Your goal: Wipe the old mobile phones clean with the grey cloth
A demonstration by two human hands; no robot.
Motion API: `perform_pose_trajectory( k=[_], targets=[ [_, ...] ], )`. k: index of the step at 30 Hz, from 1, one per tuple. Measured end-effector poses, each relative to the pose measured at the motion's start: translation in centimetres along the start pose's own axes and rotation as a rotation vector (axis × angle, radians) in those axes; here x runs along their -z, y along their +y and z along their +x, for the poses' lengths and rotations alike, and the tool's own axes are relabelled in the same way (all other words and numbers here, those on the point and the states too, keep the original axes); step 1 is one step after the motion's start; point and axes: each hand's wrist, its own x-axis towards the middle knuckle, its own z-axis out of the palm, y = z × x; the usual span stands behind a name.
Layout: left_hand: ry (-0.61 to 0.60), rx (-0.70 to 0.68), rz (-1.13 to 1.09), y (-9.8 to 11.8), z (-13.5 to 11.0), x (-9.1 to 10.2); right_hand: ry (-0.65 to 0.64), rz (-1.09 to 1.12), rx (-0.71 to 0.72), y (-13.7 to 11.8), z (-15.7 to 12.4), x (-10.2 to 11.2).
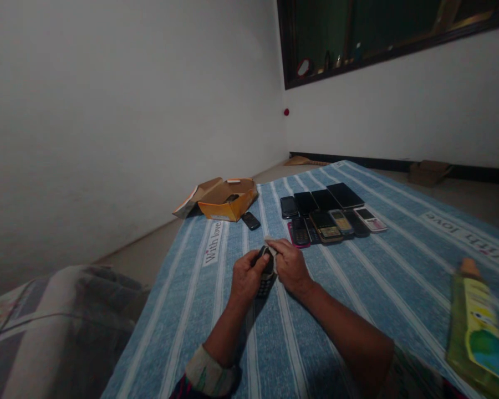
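Observation:
My left hand (244, 277) grips a small dark keypad phone (266, 275) above the blue striped mat (357, 288). My right hand (290, 265) pinches a small pale cloth or wipe (271, 241) against the phone's top end. Just beyond my hands lie two rows of phones (328, 213): several dark touchscreen ones at the back and several keypad ones in front. One more dark phone (250, 220) lies alone beside an open orange cardboard box (228, 200).
A green plastic bottle (478, 327) lies on the mat at the right edge. A grey cushion or fabric heap (62, 327) sits at the lower left. White walls close the corner behind; a small cardboard box (428, 172) stands by the far wall.

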Motion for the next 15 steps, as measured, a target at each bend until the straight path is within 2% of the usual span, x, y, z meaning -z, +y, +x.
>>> perform_pose_trajectory(
  k=[5,7,10,13,15],
  targets=[
    [0.037,-0.014,-0.043,-0.1,0.0,-0.2,0.023,-0.017,-0.111,0.4,0.0,0.1],
    [0.034,-0.026,-0.037,-0.2,0.0,-0.2,0.049,-0.050,-0.108,0.4,0.0,0.1],
    [0.039,-0.068,0.001,-0.3,0.1,-0.1,0.054,-0.100,0.027,-0.4,0.0,0.1],
    [0.050,-0.137,0.038,-0.3,0.1,-0.1,-0.002,-0.174,0.195,-1.4,-0.1,0.2],
    [0.054,-0.163,0.040,-0.4,-0.1,0.0,-0.030,-0.207,0.242,-1.8,-0.2,0.3]
  ],
)
